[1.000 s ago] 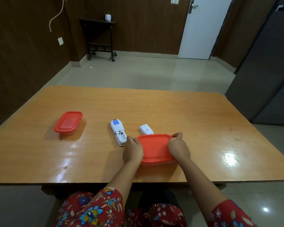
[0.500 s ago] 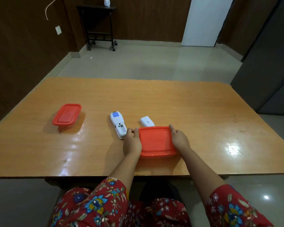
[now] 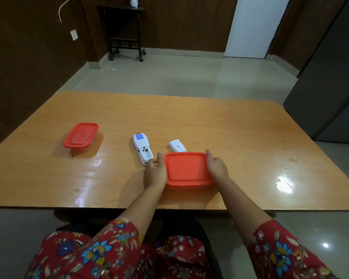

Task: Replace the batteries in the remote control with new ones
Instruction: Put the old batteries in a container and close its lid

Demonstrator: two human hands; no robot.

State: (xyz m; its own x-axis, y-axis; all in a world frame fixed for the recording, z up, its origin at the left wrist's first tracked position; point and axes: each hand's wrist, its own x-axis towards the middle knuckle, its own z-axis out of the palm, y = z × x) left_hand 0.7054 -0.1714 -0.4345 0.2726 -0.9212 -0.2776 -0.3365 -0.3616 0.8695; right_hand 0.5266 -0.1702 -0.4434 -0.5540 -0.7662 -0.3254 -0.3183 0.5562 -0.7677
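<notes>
A white remote control [image 3: 142, 148] lies face down on the wooden table [image 3: 240, 137], its battery bay open and seemingly empty. Its white battery cover [image 3: 177, 146] lies just to the right. In front of the cover stands a clear container with a red lid [image 3: 187, 169]. My left hand [image 3: 155, 172] presses against the container's left side and my right hand [image 3: 217, 168] grips its right side. The lid sits flat on the container. No batteries are visible.
A second red-lidded container [image 3: 81, 135] stands at the table's left. The near table edge [image 3: 109, 207] runs just below my forearms. Beyond the table are a tiled floor, a black side table [image 3: 125, 29] and a white door [image 3: 254, 27].
The camera tilted down a little. My hands stay on both sides of the near container; the right hand's fingers slid from its far corner to its right side.
</notes>
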